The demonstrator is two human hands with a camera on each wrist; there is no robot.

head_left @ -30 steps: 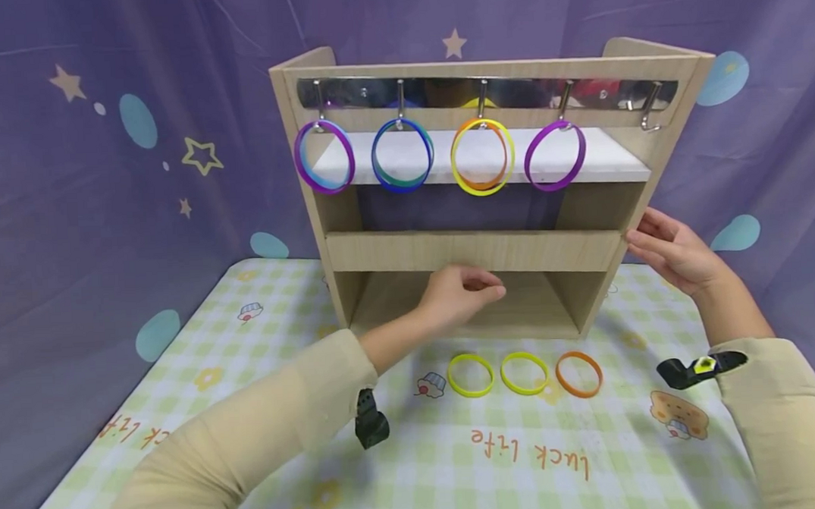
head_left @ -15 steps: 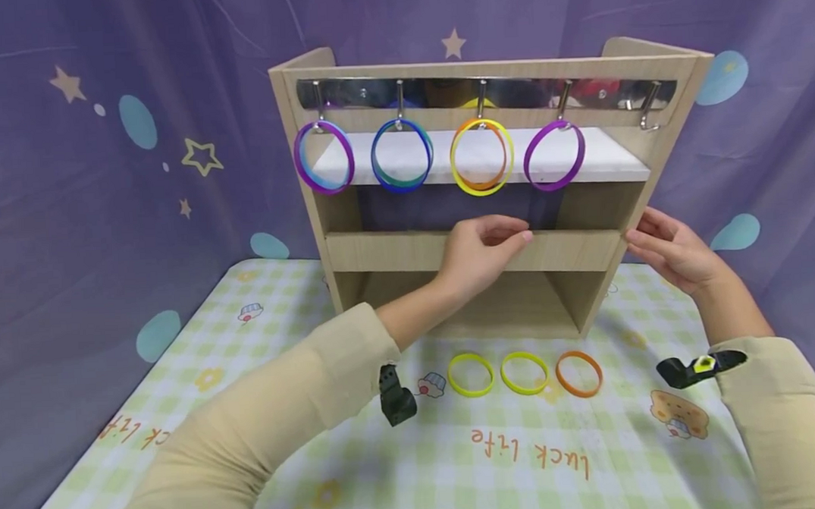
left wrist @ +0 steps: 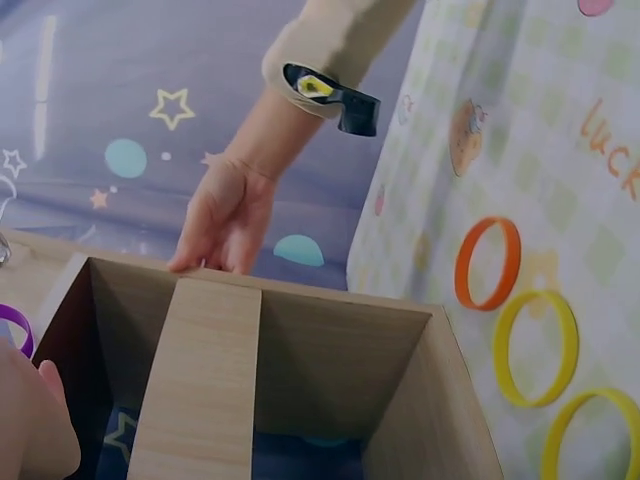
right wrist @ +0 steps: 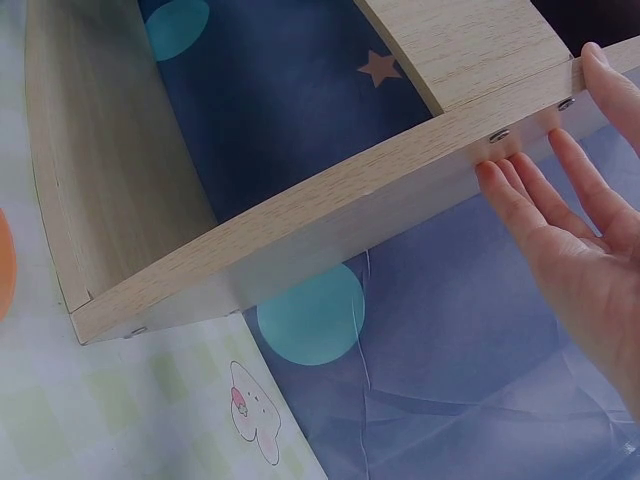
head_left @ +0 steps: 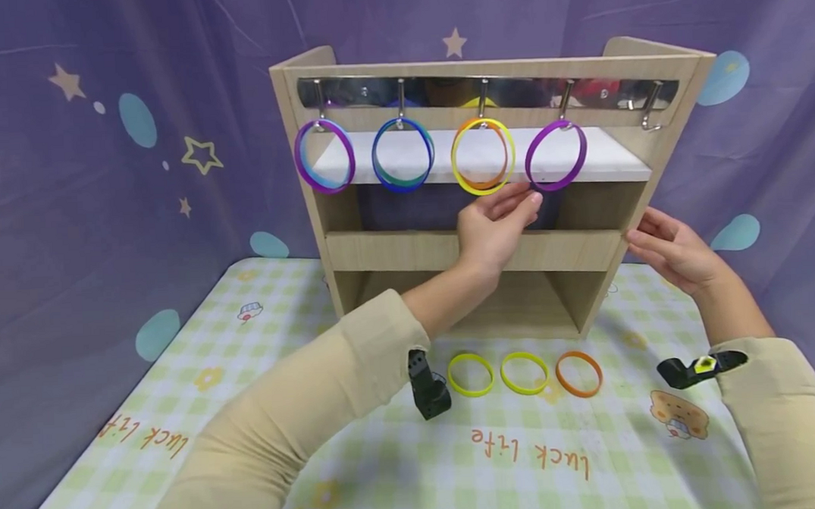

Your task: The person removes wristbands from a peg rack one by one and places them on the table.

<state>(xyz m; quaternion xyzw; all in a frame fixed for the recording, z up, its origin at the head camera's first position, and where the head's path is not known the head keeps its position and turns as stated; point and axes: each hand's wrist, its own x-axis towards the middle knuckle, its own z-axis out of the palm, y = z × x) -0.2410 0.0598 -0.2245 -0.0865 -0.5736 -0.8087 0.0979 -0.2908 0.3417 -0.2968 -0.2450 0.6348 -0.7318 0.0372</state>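
Observation:
My left hand (head_left: 491, 228) is raised in front of the wooden shelf unit (head_left: 394, 251), fingers slightly bent. Its fingertips are at the lower edge of a purple silicone wristband (head_left: 584, 156) hanging from a metal hook; whether they touch it is unclear. In the left wrist view, that purple wristband (left wrist: 22, 325) is partly hidden by the hand. My right hand (head_left: 677, 254) steadies the unit's right side. The right wrist view shows its straight fingers (right wrist: 570, 205) against the outer panel, with the thumb on the front edge.
Coloured wristband pairs hang on hooks to the left: purple with light blue (head_left: 352, 157), blue with green (head_left: 374, 156), yellow with orange (head_left: 453, 157). A further hook (head_left: 647, 115) is at the right end. Two yellow wristbands (head_left: 450, 374) and an orange one (head_left: 600, 371) lie on the checked cloth.
My left hand has risen from the unit's lower opening, moving up and right to the purple wristband. The right hand and the wristbands have stayed put.

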